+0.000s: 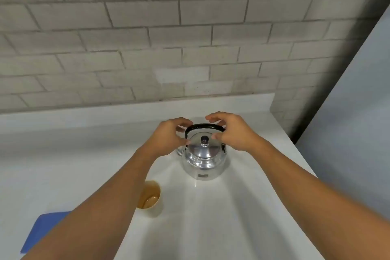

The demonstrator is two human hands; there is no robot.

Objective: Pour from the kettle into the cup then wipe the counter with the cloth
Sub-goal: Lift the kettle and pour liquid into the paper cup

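A shiny steel kettle [203,160] with a black arched handle and a dark lid knob stands upright on the white counter [221,217]. My left hand [168,138] hovers at the handle's left end, fingers curled and apart. My right hand [231,132] hovers over the handle's right end, fingers spread; neither hand clearly grips it. A tan cup [150,198] stands near the kettle's front left, partly hidden by my left forearm. A blue cloth [45,229] lies flat at the lower left, its right side behind that forearm.
A grey brick wall [168,38] rises behind the counter. A grey panel [358,122] closes off the right side, where the counter's edge runs diagonally.
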